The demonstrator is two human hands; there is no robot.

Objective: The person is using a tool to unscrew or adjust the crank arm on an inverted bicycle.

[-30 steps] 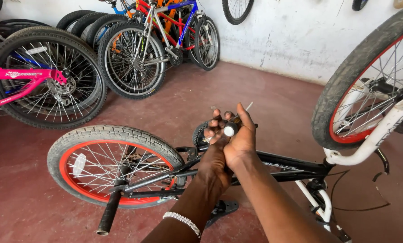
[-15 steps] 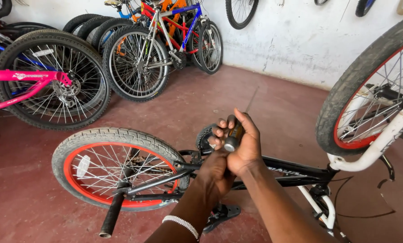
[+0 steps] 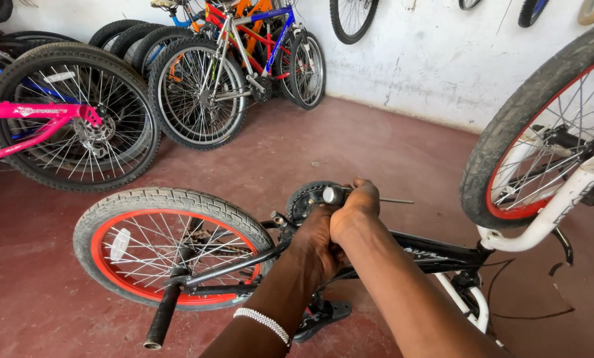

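1. You hold a screwdriver (image 3: 350, 195) above the middle of the floor (image 3: 389, 152), over the black frame (image 3: 429, 252) of a small bicycle lying on its side.
2. Its long axis runs roughly level: the thin shaft points right, towards the white-framed wheel (image 3: 542, 132), and the silver butt cap faces left.
3. Your right hand (image 3: 356, 212) is wrapped tight round the handle, likely to keep the shaft steady.
4. Your left hand (image 3: 317, 242) presses against the right hand from below; you cannot tell what it clasps.
5. The red-rimmed wheel (image 3: 171, 245) lies left of both hands; more bicycles (image 3: 237, 66) lean along the far wall.
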